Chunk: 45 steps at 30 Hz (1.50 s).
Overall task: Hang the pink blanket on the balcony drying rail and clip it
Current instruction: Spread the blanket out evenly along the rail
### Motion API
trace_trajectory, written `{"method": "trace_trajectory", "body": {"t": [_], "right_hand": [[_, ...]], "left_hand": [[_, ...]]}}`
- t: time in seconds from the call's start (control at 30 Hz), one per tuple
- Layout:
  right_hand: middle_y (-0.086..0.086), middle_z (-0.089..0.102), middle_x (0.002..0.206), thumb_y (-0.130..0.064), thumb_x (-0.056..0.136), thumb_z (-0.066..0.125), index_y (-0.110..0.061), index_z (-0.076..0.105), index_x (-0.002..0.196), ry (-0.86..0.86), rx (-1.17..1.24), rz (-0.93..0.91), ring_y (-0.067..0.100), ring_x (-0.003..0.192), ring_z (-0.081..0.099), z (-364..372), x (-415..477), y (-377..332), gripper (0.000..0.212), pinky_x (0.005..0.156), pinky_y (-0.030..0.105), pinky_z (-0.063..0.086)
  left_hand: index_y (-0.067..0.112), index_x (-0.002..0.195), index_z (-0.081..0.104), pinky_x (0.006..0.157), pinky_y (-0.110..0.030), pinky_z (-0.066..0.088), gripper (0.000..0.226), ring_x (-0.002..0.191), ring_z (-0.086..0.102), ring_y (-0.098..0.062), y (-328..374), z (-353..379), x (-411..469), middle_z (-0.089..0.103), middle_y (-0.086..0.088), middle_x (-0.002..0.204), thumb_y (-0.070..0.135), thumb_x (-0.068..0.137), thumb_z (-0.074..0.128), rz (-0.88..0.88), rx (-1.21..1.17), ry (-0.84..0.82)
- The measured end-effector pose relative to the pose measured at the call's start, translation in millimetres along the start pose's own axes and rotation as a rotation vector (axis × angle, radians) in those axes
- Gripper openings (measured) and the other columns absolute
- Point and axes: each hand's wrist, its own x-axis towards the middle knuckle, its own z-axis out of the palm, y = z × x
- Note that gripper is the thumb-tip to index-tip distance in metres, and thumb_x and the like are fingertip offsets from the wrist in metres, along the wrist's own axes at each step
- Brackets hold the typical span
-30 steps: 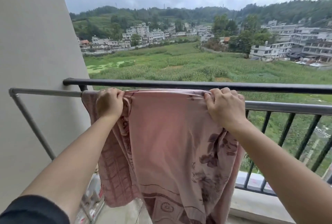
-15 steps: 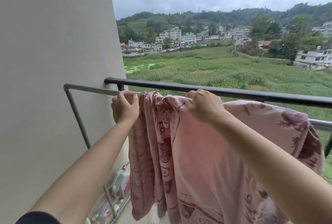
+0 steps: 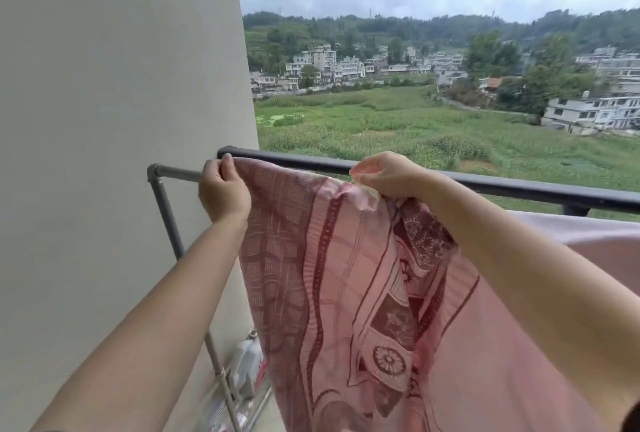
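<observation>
The pink blanket [image 3: 346,276] with dark red patterns hangs from the grey drying rail [image 3: 176,173], just inside the black balcony railing [image 3: 519,187]. My left hand [image 3: 223,191] pinches the blanket's top left edge at the rail's left end. My right hand [image 3: 391,175] grips a bunched fold of the top edge further right. The blanket stretches flat between both hands and runs on to the right behind my right forearm. No clip is in view.
A beige wall [image 3: 114,154] closes off the left side. The rail's grey support leg [image 3: 173,231] slants down to the floor, where plastic jugs [image 3: 247,366] stand at its foot. Beyond the railing lie fields and houses.
The view has swung left. Both hands have drawn the bunched left part of the blanket out flat, with the left hand now near the rail's corner and the right hand lifted slightly.
</observation>
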Motion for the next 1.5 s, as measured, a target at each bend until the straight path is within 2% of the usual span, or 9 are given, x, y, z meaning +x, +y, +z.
{"method": "trace_trajectory", "body": {"t": [0.17, 0.33, 0.5, 0.63, 0.7, 0.8, 1.0, 1.3, 1.5], "right_hand": [[-0.004, 0.060, 0.138, -0.023, 0.102, 0.054, -0.023, 0.063, 0.132, -0.138, 0.088, -0.099, 0.007, 0.113, 0.054, 22.8, 46.8, -48.6, 0.031, 0.096, 0.020, 0.035], [-0.002, 0.054, 0.146, -0.014, 0.103, 0.047, -0.023, 0.057, 0.139, -0.251, 0.050, -0.165, 0.017, 0.130, 0.052, 55.8, 87.7, -95.2, 0.038, 0.106, 0.024, 0.037], [0.006, 0.066, 0.120, -0.020, 0.102, 0.040, -0.010, 0.068, 0.115, -0.405, -0.140, -0.199, 0.021, 0.109, 0.062, 72.7, 112.8, -121.0, 0.032, 0.107, 0.040, 0.045], [0.005, 0.069, 0.110, -0.032, 0.102, 0.049, -0.014, 0.066, 0.123, -0.289, -0.390, -0.290, 0.024, 0.099, 0.066, 68.8, 134.3, -121.7, 0.033, 0.097, 0.041, 0.053], [0.001, 0.063, 0.090, -0.028, 0.101, 0.052, -0.017, 0.062, 0.126, -0.146, -0.447, -0.325, 0.023, 0.088, 0.062, 69.7, 141.9, -121.4, 0.030, 0.087, 0.038, 0.055], [-0.003, 0.046, 0.069, -0.016, 0.097, 0.050, -0.016, 0.067, 0.106, 0.177, -0.485, -0.357, 0.023, 0.072, 0.055, 77.7, 156.7, -120.3, 0.018, 0.064, 0.035, 0.048], [0.008, 0.047, 0.093, -0.011, 0.100, 0.044, -0.004, 0.066, 0.101, 0.444, -0.076, -0.340, 0.027, 0.072, 0.053, 97.1, 174.2, -125.1, 0.023, 0.063, 0.038, 0.045], [0.005, 0.067, 0.089, -0.011, 0.090, 0.053, -0.013, 0.075, 0.096, 0.290, -0.191, -0.242, 0.024, 0.072, 0.061, 108.3, 201.6, -146.9, 0.023, 0.061, 0.032, 0.049], [0.006, 0.064, 0.085, -0.007, 0.092, 0.051, -0.009, 0.068, 0.085, 0.315, -0.218, -0.234, 0.012, 0.057, 0.049, 145.8, 232.9, -191.1, 0.018, 0.045, 0.024, 0.032]], "left_hand": [[0.012, 0.076, 0.050, 0.056, 0.000, 0.033, 0.034, 0.061, 0.048, 0.020, -15.6, -26.7, 38.5, 0.040, 0.012, 0.073, 0.034, 0.102, 0.046, 0.034, -0.102, 0.024], [0.022, 0.067, 0.044, 0.065, -0.028, 0.039, 0.036, 0.068, 0.044, -0.012, -25.1, -48.9, 60.3, 0.047, -0.006, 0.082, 0.036, 0.100, 0.048, 0.007, -0.174, -0.095], [0.017, 0.076, 0.059, 0.059, -0.026, 0.042, 0.029, 0.062, 0.050, -0.011, -38.8, -79.4, 70.1, 0.057, 0.004, 0.073, 0.037, 0.096, 0.053, -0.024, 0.122, -0.251], [0.017, 0.087, 0.072, 0.057, -0.023, 0.047, 0.040, 0.064, 0.063, -0.011, -47.4, -97.4, 74.4, 0.070, 0.003, 0.077, 0.056, 0.086, 0.064, -0.333, 0.221, -0.603], [0.016, 0.089, 0.075, 0.061, -0.025, 0.051, 0.041, 0.069, 0.066, -0.012, -47.1, -92.2, 72.7, 0.072, 0.004, 0.078, 0.056, 0.084, 0.067, -0.330, 0.209, -0.673], [0.019, 0.084, 0.074, 0.068, -0.029, 0.050, 0.022, 0.073, 0.062, -0.012, -46.2, -72.7, 70.5, 0.070, 0.006, 0.078, 0.039, 0.090, 0.067, -0.254, 0.182, -0.576], [0.022, 0.080, 0.068, 0.060, -0.022, 0.050, 0.021, 0.064, 0.061, -0.006, -44.5, -43.1, 74.8, 0.067, 0.011, 0.069, 0.041, 0.090, 0.065, -0.261, 0.064, -0.487], [0.015, 0.080, 0.065, 0.052, -0.021, 0.046, 0.021, 0.056, 0.057, -0.007, -73.0, -39.2, 130.0, 0.063, 0.004, 0.069, 0.030, 0.095, 0.062, -0.181, 0.001, -0.417], [0.018, 0.076, 0.068, 0.058, -0.023, 0.043, 0.023, 0.065, 0.056, -0.010, -117.2, -57.8, 186.8, 0.066, 0.007, 0.073, 0.031, 0.094, 0.063, -0.188, -0.015, -0.415]]}}
